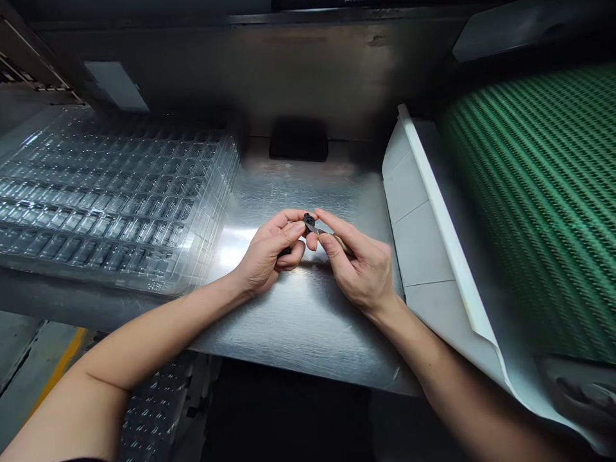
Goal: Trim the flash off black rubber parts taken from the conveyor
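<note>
My left hand (267,251) is closed, pinching a small black plastic part (309,221) between thumb and forefinger above the metal bench (293,321). Another bit of black (284,252) shows under that thumb, mostly covered by the curled fingers; I cannot tell if it is a separate piece. In my right hand (363,266) is a small knife (314,228), held with its short pointed blade against the black part. Most of the knife's handle is hidden by the fingers. My right forefinger reaches up to the part's upper edge.
Stacked clear plastic trays (101,205) with many pockets stand at the left. A flat black block (299,141) lies against the back wall. On the right, a white panel (433,237) separates the bench from a green ribbed conveyor belt (543,192).
</note>
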The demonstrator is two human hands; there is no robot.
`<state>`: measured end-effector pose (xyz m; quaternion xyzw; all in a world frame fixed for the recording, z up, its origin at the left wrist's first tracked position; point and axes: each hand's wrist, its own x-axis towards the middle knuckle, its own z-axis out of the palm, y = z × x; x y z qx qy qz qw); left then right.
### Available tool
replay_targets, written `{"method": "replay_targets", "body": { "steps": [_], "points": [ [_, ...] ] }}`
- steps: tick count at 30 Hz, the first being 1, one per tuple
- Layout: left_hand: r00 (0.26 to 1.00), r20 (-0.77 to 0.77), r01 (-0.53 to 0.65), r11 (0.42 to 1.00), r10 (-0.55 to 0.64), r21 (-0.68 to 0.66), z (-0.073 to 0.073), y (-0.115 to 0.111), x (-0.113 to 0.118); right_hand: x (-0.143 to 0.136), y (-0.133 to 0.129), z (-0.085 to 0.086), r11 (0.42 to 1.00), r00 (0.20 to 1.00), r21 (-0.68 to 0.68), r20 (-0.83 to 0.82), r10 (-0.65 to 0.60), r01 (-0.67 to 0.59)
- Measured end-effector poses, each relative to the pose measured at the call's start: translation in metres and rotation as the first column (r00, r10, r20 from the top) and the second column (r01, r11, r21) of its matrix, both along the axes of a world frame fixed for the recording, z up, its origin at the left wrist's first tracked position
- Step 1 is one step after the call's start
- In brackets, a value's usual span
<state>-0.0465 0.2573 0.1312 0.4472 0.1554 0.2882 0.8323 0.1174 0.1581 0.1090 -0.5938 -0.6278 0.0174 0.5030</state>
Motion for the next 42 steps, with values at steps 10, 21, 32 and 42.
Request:
{"method": "replay_targets", "body": {
  "steps": [10, 21, 32, 42],
  "points": [
    [1.0, -0.015, -0.014, 1.0, 0.013, -0.011, -0.0005, 0.0001, -0.0007, 0.0001, -0.0018, 0.0025, 0.999, 1.0, -0.051, -0.022, -0.012, 0.011],
    [1.0, 0.004, -0.011, 1.0, 0.011, 0.005, -0.0001, 0.0005, -0.0009, -0.0005, -0.0016, 0.0026, 0.999, 1.0, -0.032, -0.01, 0.005, -0.006],
    [1.0, -0.012, -0.009, 1.0, 0.009, -0.01, 0.0012, 0.0006, -0.0008, -0.0006, -0.0031, 0.003, 0.998, 1.0, -0.059, 0.002, -0.006, 0.007],
    [1.0, 0.006, 0.021, 1.0, -0.021, 0.008, 0.0017, 0.0005, -0.0013, 0.0008, -0.0014, 0.0047, 1.0, 1.0, -0.027, -0.005, -0.002, 0.002]
  ]
}}
